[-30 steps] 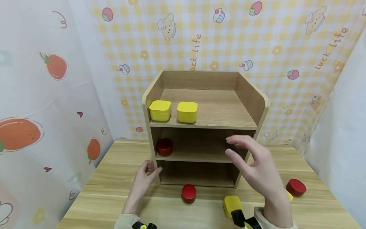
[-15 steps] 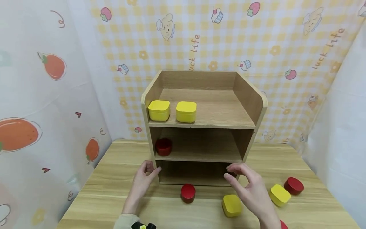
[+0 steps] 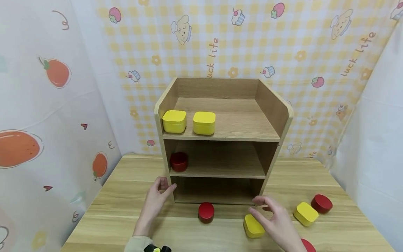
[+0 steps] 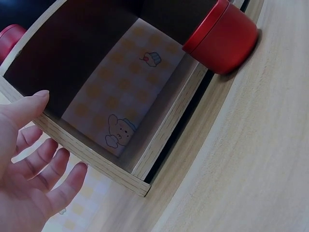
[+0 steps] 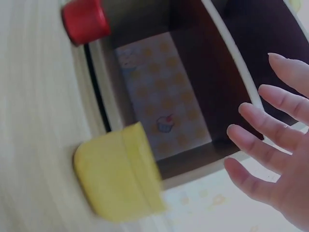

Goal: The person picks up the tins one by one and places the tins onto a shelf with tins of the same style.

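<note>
In the head view my left hand holds the left side panel of a small wooden shelf, thumb at the inner side and fingers outside. The left wrist view shows this thumb over the panel's edge. My right hand hovers with parted fingers beside a yellow rounded-square box on the table. In the right wrist view that yellow box stands apart from the spread fingers. A red round box stands before the shelf's bottom opening.
Two yellow boxes, left and right, sit on the top level. The middle level holds a red round box at left. Right on the table are another yellow box, a red one and a partly hidden red one.
My right hand has come down from in front of the middle level to beside the nearest yellow box. My left hand stays at the shelf's side. The head view has shifted slightly.
</note>
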### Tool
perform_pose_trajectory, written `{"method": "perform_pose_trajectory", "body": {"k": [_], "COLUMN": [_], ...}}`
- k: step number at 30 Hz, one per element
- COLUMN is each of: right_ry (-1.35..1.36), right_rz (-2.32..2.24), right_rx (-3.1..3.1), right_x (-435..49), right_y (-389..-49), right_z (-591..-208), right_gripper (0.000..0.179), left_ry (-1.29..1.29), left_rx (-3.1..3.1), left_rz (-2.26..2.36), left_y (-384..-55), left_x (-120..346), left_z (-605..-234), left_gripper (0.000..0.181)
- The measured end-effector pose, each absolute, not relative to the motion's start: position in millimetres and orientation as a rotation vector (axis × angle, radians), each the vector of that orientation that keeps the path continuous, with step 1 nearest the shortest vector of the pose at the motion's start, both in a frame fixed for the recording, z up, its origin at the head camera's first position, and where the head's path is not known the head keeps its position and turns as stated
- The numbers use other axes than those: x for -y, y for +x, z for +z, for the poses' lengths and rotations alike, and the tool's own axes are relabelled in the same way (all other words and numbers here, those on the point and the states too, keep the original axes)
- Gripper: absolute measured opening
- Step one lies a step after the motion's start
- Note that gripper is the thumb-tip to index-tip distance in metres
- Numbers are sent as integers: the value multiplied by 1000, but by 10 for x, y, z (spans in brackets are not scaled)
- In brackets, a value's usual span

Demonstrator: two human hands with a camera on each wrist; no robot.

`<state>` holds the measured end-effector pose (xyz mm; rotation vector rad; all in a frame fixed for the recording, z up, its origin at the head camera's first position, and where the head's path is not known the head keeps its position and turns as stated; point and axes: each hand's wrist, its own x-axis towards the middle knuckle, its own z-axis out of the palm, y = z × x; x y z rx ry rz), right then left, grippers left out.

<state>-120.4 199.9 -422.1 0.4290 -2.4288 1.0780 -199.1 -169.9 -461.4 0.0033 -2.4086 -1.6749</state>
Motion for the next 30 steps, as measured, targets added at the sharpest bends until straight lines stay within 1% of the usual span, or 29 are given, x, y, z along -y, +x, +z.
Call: {"method": "perform_pose_trajectory", "body": {"k": [14, 23, 30], "right_ry": [392, 439, 548], "right_rz": [1150, 1317, 1338], "right_rx": [2679, 2821, 2835], "right_x": [-2194, -2270, -2300], "right_y": [-1220, -1257, -1289], "right_z": [-4493, -4588, -4649], "right_gripper": [38, 52, 52], "left_ry": [16, 9, 9], "left_rx": [2411, 2408, 2406], "left_rz": [-1675, -1674, -1689], "left_y": [-1992, -1983, -1966], "left_x": [1704, 1700, 1692], "left_z": [-4599, -4585, -4585], "left_gripper": [32, 33, 34]}}
